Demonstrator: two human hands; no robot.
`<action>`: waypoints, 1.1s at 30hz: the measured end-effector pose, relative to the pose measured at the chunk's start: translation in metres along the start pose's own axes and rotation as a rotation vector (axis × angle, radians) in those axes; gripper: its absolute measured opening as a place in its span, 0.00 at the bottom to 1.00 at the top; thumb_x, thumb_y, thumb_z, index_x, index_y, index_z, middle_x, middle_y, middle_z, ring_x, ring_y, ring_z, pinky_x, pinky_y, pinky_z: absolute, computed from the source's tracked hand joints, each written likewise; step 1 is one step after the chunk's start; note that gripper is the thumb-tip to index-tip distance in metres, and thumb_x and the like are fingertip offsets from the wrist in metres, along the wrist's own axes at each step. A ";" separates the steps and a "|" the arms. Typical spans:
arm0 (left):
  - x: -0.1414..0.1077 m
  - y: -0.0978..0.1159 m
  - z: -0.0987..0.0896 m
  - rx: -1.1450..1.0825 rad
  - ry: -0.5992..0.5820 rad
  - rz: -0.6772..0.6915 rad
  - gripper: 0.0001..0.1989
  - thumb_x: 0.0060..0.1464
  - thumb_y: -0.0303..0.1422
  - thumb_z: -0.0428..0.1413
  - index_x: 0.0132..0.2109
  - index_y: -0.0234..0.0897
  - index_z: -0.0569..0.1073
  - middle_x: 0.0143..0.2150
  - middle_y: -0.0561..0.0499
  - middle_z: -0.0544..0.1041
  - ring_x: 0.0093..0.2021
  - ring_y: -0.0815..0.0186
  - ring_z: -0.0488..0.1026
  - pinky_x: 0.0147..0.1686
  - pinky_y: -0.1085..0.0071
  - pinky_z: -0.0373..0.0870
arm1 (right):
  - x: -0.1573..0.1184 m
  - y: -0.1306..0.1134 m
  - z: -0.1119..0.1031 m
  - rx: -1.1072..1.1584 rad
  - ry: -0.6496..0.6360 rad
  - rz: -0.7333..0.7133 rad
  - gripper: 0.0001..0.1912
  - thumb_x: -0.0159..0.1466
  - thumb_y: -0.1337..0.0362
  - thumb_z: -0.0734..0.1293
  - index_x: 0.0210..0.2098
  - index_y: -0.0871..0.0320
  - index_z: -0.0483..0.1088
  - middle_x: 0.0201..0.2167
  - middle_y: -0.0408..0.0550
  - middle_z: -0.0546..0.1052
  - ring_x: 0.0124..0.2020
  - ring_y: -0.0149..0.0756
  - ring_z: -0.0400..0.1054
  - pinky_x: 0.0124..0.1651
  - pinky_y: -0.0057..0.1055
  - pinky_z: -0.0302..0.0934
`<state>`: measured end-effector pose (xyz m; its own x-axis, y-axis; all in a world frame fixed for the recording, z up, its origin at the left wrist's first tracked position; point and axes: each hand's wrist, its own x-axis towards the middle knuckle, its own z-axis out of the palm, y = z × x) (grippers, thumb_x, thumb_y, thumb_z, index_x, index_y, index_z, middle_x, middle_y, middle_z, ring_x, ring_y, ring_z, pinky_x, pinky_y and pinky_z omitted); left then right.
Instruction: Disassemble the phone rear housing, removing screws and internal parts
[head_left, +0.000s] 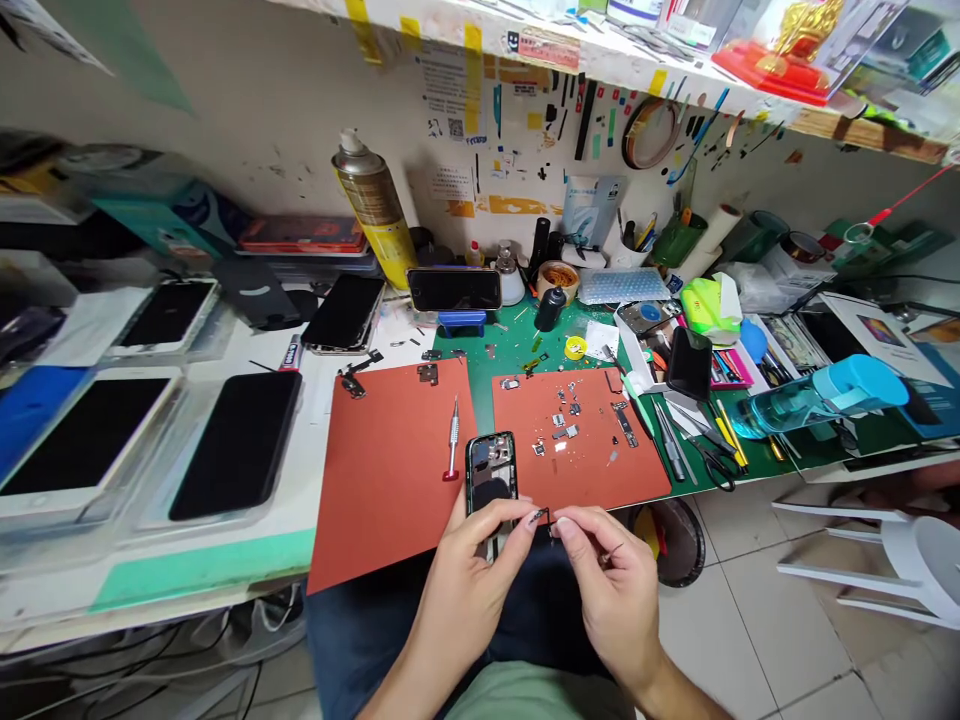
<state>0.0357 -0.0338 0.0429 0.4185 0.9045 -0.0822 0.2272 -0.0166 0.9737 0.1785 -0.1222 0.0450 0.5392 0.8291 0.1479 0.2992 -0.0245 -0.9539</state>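
My left hand (480, 565) is closed in a pinch on one end of a small dark flex cable (546, 516). Thumb and forefinger of my right hand (611, 570) close on its other end, and a thin dark sliver shows between the fingers behind them. Beneath the left fingers stands an opened phone housing (491, 468), its inner parts exposed and its lower end partly hidden by that hand. A screwdriver (453, 440) with a red end lies just left of the housing on a reddish-brown mat (382, 480).
Small phone parts and screws lie across a second reddish mat (637, 470). Tweezers (666, 440), scissors (716, 465) and a blue bottle (817, 395) lie to the right. Phones and a white tablet (82, 440) lie left. A spray can (375, 210) leans against the wall; a shelf (600, 60) overhangs.
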 end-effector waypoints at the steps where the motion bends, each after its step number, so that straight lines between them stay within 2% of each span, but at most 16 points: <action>1: 0.001 0.000 0.000 -0.001 -0.005 -0.010 0.11 0.65 0.44 0.62 0.42 0.45 0.86 0.46 0.48 0.87 0.47 0.58 0.83 0.49 0.68 0.78 | 0.003 0.000 -0.005 -0.005 -0.020 0.024 0.09 0.75 0.63 0.69 0.43 0.54 0.83 0.34 0.47 0.83 0.31 0.32 0.77 0.32 0.25 0.70; 4: 0.002 0.001 -0.002 0.022 -0.060 -0.003 0.11 0.66 0.43 0.61 0.43 0.45 0.85 0.46 0.49 0.87 0.48 0.57 0.82 0.49 0.66 0.77 | 0.016 -0.005 -0.024 -0.065 -0.160 -0.010 0.07 0.75 0.63 0.70 0.49 0.54 0.81 0.38 0.46 0.82 0.30 0.30 0.75 0.31 0.25 0.69; 8: 0.004 0.001 -0.004 0.091 -0.215 0.040 0.11 0.70 0.42 0.57 0.44 0.48 0.84 0.46 0.51 0.86 0.51 0.56 0.80 0.53 0.62 0.75 | 0.039 -0.018 -0.046 -0.231 -0.447 -0.265 0.14 0.76 0.69 0.66 0.58 0.55 0.77 0.46 0.51 0.82 0.45 0.37 0.79 0.47 0.30 0.73; 11: 0.004 0.001 -0.001 0.075 -0.289 0.050 0.12 0.72 0.42 0.55 0.47 0.48 0.84 0.45 0.51 0.86 0.52 0.55 0.80 0.53 0.62 0.76 | 0.048 -0.022 -0.052 -0.368 -0.582 -0.333 0.13 0.77 0.69 0.63 0.55 0.58 0.77 0.45 0.53 0.81 0.42 0.39 0.77 0.45 0.33 0.73; 15: 0.003 0.001 0.004 0.080 -0.314 0.055 0.14 0.72 0.43 0.55 0.50 0.48 0.85 0.48 0.48 0.87 0.49 0.54 0.82 0.52 0.62 0.78 | 0.049 -0.021 -0.054 -0.422 -0.622 -0.293 0.12 0.77 0.69 0.62 0.48 0.59 0.78 0.38 0.50 0.80 0.36 0.37 0.74 0.39 0.32 0.69; 19: 0.002 0.005 0.000 0.156 -0.283 0.006 0.14 0.70 0.46 0.56 0.49 0.50 0.85 0.49 0.47 0.85 0.53 0.52 0.81 0.56 0.60 0.78 | 0.054 -0.023 -0.061 -0.356 -0.607 -0.203 0.12 0.76 0.67 0.64 0.43 0.58 0.80 0.34 0.47 0.80 0.33 0.34 0.73 0.37 0.29 0.67; 21: 0.000 0.005 -0.007 0.194 -0.224 -0.012 0.14 0.69 0.47 0.57 0.49 0.50 0.85 0.51 0.47 0.84 0.54 0.53 0.81 0.57 0.60 0.79 | 0.069 -0.022 -0.069 -0.374 -0.517 -0.089 0.13 0.75 0.62 0.67 0.38 0.56 0.82 0.33 0.46 0.82 0.33 0.34 0.75 0.37 0.29 0.67; 24: -0.007 0.001 -0.016 0.215 -0.129 -0.013 0.15 0.67 0.49 0.59 0.50 0.50 0.85 0.56 0.45 0.81 0.53 0.56 0.81 0.54 0.63 0.80 | 0.109 -0.008 -0.078 -0.503 -0.293 0.065 0.13 0.72 0.57 0.70 0.36 0.55 0.84 0.38 0.48 0.87 0.37 0.40 0.79 0.41 0.32 0.69; 27: -0.017 -0.008 -0.020 0.210 -0.080 -0.014 0.15 0.66 0.50 0.60 0.49 0.50 0.86 0.57 0.46 0.82 0.53 0.57 0.82 0.54 0.65 0.81 | 0.159 0.015 -0.078 -0.641 -0.149 0.143 0.10 0.71 0.61 0.71 0.40 0.58 0.84 0.41 0.52 0.87 0.42 0.45 0.81 0.49 0.38 0.70; 30: -0.024 -0.017 -0.021 0.203 -0.097 0.025 0.12 0.65 0.48 0.61 0.48 0.53 0.86 0.51 0.48 0.85 0.49 0.58 0.84 0.54 0.66 0.81 | 0.197 0.037 -0.067 -0.759 -0.122 0.194 0.09 0.73 0.60 0.72 0.42 0.59 0.82 0.41 0.49 0.85 0.44 0.42 0.80 0.54 0.42 0.72; 33: -0.029 -0.021 -0.020 0.174 -0.086 0.024 0.12 0.64 0.48 0.62 0.47 0.53 0.86 0.51 0.49 0.86 0.51 0.57 0.84 0.51 0.68 0.82 | 0.216 0.052 -0.053 -0.838 -0.139 0.218 0.12 0.74 0.55 0.72 0.46 0.59 0.78 0.45 0.48 0.83 0.46 0.39 0.79 0.55 0.44 0.74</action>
<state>0.0011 -0.0513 0.0287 0.4973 0.8634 -0.0848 0.3621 -0.1178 0.9247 0.3525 0.0257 0.0412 0.5672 0.8174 -0.1009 0.7098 -0.5473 -0.4435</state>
